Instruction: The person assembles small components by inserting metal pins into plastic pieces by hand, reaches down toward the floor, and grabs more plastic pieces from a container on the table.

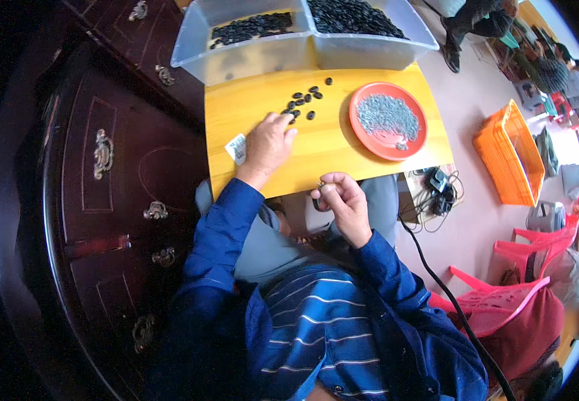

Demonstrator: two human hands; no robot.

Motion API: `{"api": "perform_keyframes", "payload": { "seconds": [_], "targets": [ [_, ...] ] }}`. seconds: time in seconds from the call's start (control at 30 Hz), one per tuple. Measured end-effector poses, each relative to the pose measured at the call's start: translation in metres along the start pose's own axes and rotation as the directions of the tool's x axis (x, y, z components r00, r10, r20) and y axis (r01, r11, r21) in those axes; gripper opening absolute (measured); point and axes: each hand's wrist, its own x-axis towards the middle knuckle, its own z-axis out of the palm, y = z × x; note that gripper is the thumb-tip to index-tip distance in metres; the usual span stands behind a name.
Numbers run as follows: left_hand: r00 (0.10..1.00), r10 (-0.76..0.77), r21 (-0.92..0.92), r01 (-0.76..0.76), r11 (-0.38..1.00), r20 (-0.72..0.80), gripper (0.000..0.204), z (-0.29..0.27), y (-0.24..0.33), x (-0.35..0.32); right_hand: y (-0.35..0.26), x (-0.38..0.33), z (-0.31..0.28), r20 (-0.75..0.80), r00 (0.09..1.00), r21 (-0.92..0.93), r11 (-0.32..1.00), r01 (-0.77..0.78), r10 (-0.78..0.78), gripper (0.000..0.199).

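My left hand (269, 144) lies over the yellow table with its fingers stretched out, the fingertips touching the nearest of several small black oval pieces (299, 102). My right hand (344, 202) is at the table's near edge, thumb and fingers pinched together. A small black oval piece (315, 203) shows at these fingers, with a tiny shiny bit by the fingertips too small to name. To the right of the loose pieces stands a round red plate (358, 131) holding a heap of small grey-blue parts (388, 117).
A clear divided plastic bin (256, 59) with black pieces in both compartments stands at the table's far edge. A white printed card (237, 148) lies beside my left wrist. Dark cabinets (112, 167) line the left. At right are an orange crate (511, 157), cables (442, 200) and pink chairs (497, 307).
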Motion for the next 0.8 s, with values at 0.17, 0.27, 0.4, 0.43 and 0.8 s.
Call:
{"api": "perform_keyframes", "payload": {
  "seconds": [0.17,0.27,0.4,0.43,0.8],
  "targets": [
    [0.997,0.055,0.007,-0.055,0.998,-0.056,0.012,0.007,-0.012,0.005,0.007,0.008,-0.001,0.012,1.0,0.02,1.0,0.018,-0.018,0.018],
    [0.995,0.082,-0.006,-0.083,0.997,-0.061,0.009,0.004,-0.011,0.003,0.008,0.011,-0.001,0.031,0.999,0.021,1.0,-0.016,0.015,0.018],
    [0.999,-0.029,-0.199,0.023,0.98,-0.024,0.006,-0.005,-0.009,-0.005,0.007,0.015,0.0,0.044,0.999,0.069,0.997,-0.02,0.017,0.018],
    [0.996,-0.087,-0.285,0.086,0.955,0.007,0.006,-0.008,-0.009,-0.007,0.007,0.016,-0.001,0.049,0.999,0.072,0.997,-0.025,0.022,0.018],
    [0.927,-0.372,-0.743,0.281,0.607,0.046,0.017,-0.017,-0.021,-0.049,0.008,0.028,0.008,0.089,0.996,0.019,0.999,-0.035,0.033,0.018]
  ]
}}
